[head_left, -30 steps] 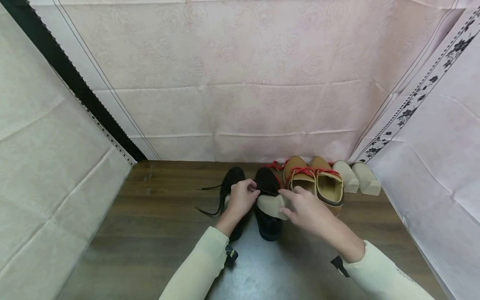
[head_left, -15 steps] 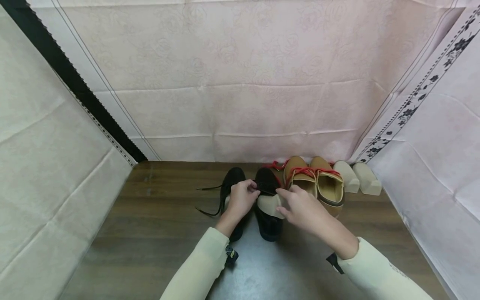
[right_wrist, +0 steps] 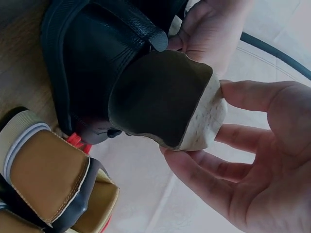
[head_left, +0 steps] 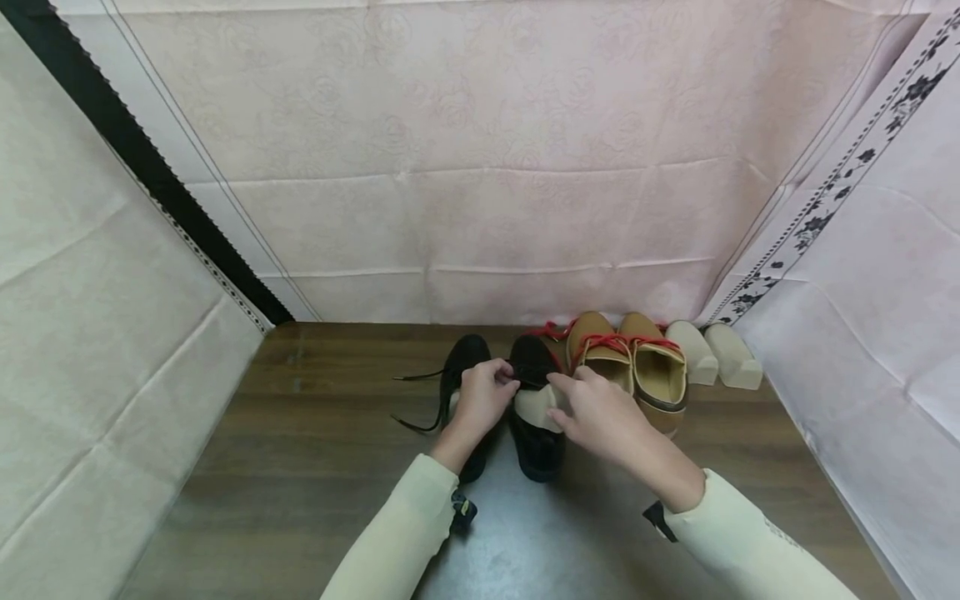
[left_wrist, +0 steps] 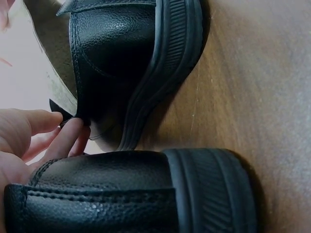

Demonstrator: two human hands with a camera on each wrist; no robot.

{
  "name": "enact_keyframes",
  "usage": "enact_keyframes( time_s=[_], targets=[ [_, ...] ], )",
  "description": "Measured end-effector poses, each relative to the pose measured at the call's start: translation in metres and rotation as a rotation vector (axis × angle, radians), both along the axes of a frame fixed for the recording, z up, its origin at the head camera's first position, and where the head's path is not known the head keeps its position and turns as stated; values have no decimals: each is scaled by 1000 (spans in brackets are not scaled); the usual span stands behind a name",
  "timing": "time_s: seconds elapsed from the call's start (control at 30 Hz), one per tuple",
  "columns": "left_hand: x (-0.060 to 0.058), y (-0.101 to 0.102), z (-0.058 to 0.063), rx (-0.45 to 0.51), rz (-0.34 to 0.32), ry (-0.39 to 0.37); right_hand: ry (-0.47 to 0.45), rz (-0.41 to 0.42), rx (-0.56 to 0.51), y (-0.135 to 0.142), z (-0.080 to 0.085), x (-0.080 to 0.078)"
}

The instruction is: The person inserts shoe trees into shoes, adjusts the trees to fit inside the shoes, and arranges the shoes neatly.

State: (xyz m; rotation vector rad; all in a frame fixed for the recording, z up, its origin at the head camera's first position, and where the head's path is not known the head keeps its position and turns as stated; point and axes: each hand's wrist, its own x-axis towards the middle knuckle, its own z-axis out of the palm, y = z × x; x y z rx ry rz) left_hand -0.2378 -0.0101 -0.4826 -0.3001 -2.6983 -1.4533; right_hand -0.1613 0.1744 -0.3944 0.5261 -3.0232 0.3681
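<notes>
A black leather shoe [head_left: 536,454] stands on the floor with its pale-lined tongue [head_left: 536,407] folded back over the opening. My right hand [head_left: 603,417] holds this tongue by its edges; the right wrist view shows thumb and fingers on opposite sides. My left hand [head_left: 483,396] pinches a small black piece [left_wrist: 59,110] at the front of the same shoe's opening; I cannot tell whether it is a lace or a leather edge. Below that hand stands the other black shoe [head_left: 467,350], partly hidden, its black lace [head_left: 412,425] trailing left on the floor.
To the right, tan shoes [head_left: 660,379] with red laces [head_left: 652,342] stand close by the black pair. Two off-white blocks [head_left: 731,358] sit beyond them in the corner. Pale patterned cloth [head_left: 450,167] hangs behind and at both sides of the wooden floor [head_left: 300,500].
My right hand has shifted slightly left and up, and the tongue has moved in a little over the shoe. The left hand has stayed in place.
</notes>
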Motion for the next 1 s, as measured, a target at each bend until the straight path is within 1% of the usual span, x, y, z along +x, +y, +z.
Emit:
enact_keyframes(
  time_s=[0.23,0.5,0.77,1.0],
  targets=[
    [-1,1,0,-3,-2,7,18,-14,34,-7,0,1],
    [-1,1,-1,-12,-12,30,58,-25,61,-13,-4,2],
    [-2,-1,-1,-13,-16,27,66,-39,42,-13,-10,-1],
    [-1,1,-2,-7,-12,8,7,-72,-26,-7,-19,-4]
  ],
)
